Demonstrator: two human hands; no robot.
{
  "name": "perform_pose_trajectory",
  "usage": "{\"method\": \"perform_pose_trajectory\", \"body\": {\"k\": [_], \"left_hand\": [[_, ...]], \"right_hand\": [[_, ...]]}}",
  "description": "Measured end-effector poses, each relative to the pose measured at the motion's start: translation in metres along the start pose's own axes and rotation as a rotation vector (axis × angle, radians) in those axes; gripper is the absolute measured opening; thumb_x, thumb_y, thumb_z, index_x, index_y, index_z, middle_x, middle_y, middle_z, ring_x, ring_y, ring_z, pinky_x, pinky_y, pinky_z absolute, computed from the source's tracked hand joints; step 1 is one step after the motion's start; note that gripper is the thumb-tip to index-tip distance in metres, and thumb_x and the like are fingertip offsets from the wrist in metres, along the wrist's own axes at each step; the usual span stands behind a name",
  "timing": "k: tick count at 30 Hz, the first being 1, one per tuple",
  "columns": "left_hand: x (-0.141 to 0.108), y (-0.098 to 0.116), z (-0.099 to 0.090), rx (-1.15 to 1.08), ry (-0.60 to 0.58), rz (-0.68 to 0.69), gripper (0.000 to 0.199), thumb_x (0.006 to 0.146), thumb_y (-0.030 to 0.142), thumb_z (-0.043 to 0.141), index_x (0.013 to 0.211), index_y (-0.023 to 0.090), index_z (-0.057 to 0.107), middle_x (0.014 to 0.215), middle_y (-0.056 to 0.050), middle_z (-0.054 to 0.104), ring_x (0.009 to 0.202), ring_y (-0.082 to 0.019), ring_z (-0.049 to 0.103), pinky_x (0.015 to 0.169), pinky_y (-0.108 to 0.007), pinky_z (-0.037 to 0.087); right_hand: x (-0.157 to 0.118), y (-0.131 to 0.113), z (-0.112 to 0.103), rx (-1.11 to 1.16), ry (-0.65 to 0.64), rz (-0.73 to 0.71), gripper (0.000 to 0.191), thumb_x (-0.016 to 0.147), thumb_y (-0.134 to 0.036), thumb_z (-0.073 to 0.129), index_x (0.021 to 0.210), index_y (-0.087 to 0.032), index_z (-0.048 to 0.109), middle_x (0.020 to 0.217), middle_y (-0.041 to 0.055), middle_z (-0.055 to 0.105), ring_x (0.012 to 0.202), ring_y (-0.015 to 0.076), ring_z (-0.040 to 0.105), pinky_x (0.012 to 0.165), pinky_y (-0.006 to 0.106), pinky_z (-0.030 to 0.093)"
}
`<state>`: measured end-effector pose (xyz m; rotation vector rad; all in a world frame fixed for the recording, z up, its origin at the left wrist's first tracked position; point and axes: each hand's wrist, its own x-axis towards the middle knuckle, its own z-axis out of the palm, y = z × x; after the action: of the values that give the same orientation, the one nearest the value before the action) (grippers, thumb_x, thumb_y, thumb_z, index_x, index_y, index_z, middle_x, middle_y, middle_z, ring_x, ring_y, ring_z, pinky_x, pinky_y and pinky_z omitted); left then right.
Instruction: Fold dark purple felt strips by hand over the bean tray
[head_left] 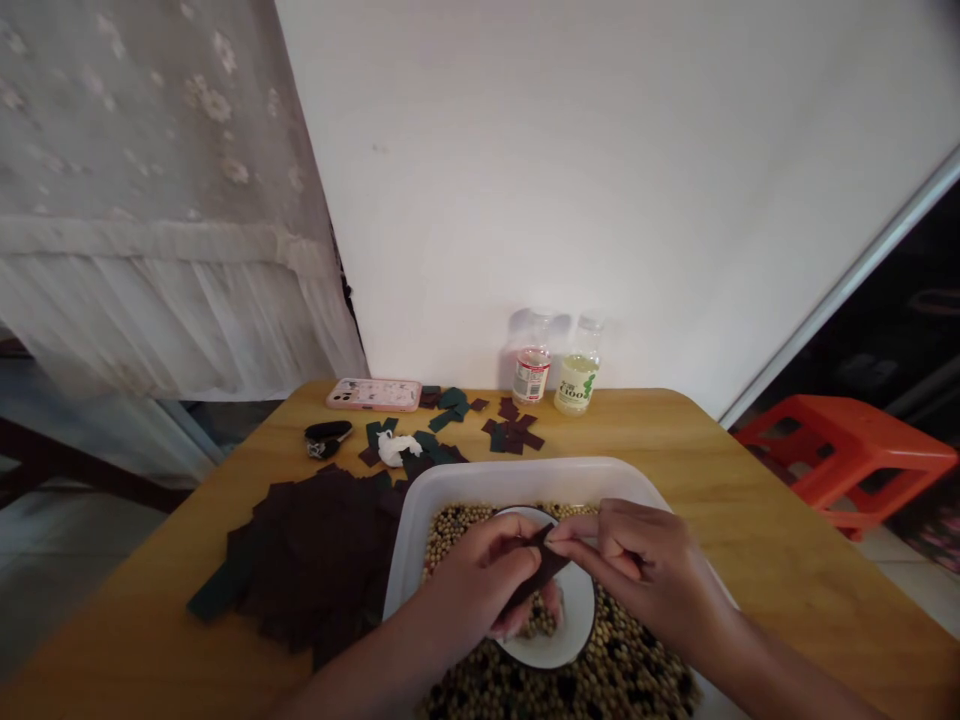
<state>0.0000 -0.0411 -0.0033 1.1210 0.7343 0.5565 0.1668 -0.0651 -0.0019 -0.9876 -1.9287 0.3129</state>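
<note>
Above a white bowl (577, 620), my left hand (487, 565) grips a dark brown flat piece (546, 572), its fingers closed round the lower part. My right hand (649, 550) pinches the upper corner of that same piece between thumb and fingertips. Whether it is cloth, leather or card, I cannot tell. Some small beads and something pinkish (553, 600) show in the bowl, partly hidden by my left hand. The bowl rests in a white plastic tub (517, 472) among many small tan and black round beads (630, 660).
Left of the tub lies a large heap of dark brown and green flat pieces (315, 545). Behind are a pink-cased phone (373, 394), a small black object (328, 437), a crumpled white tissue (397, 448) and two bottles (532, 375). An orange stool (855, 450) stands right.
</note>
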Motion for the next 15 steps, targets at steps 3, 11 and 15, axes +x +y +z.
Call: {"method": "perform_pose_trajectory", "body": {"k": [3,11,15], "left_hand": [[0.0008,-0.0015,-0.0008,-0.012,0.025,0.013,0.016,0.069,0.031,0.046,0.075,0.016,0.049,0.053,0.002,0.057,0.025,-0.001,0.030,0.027,-0.017,0.017],[0.0010,-0.0014,-0.0016,-0.005,0.005,0.011,0.015,0.071,0.030,0.046,0.075,0.016,0.049,0.053,0.003,0.057,0.025,-0.001,0.029,0.029,-0.017,0.016],[0.0015,-0.0016,-0.0015,-0.006,0.018,-0.002,0.015,0.069,0.031,0.046,0.075,0.016,0.048,0.052,0.003,0.057,0.025,-0.001,0.029,0.028,-0.017,0.015]], "right_hand": [[-0.0007,0.0008,-0.0003,-0.003,0.002,0.000,0.044,0.078,-0.015,0.057,0.050,-0.021,0.024,0.049,-0.0025,0.055,0.054,0.0125,0.061,0.045,0.020,0.043],[-0.0010,0.0006,-0.0002,-0.011,-0.008,0.002,0.043,0.079,-0.016,0.056,0.050,-0.021,0.026,0.051,-0.0020,0.057,0.053,0.0125,0.061,0.046,0.021,0.044],[-0.0022,0.0023,0.0004,-0.005,-0.006,0.009,0.043,0.078,-0.016,0.057,0.050,-0.021,0.025,0.053,-0.0017,0.059,0.052,0.0117,0.060,0.046,0.021,0.044]]}}
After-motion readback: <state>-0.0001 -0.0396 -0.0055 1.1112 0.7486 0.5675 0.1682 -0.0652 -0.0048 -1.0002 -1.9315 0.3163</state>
